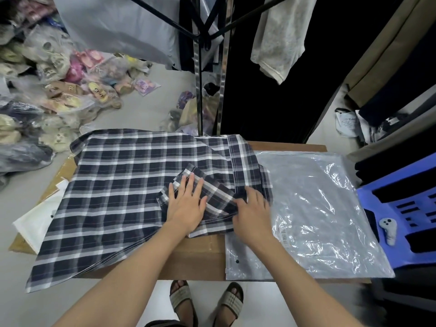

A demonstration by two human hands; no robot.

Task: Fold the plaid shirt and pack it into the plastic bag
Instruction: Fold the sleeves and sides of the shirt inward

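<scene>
A dark blue and white plaid shirt lies spread on a brown table, its left and front edges hanging over. One sleeve is folded in across the body. My left hand lies flat on that folded sleeve with straight, spread fingers. My right hand rests on the shirt's right side next to the sleeve, its fingertips at the fabric; whether it pinches the cloth I cannot tell. A clear plastic bag lies flat on the table's right part, touching the shirt's right edge.
A blue plastic stool with a small grey controller stands at the right. White fabric pokes out under the shirt at left. Bagged goods are heaped on the floor. A metal clothes rack with hanging garments rises behind the table.
</scene>
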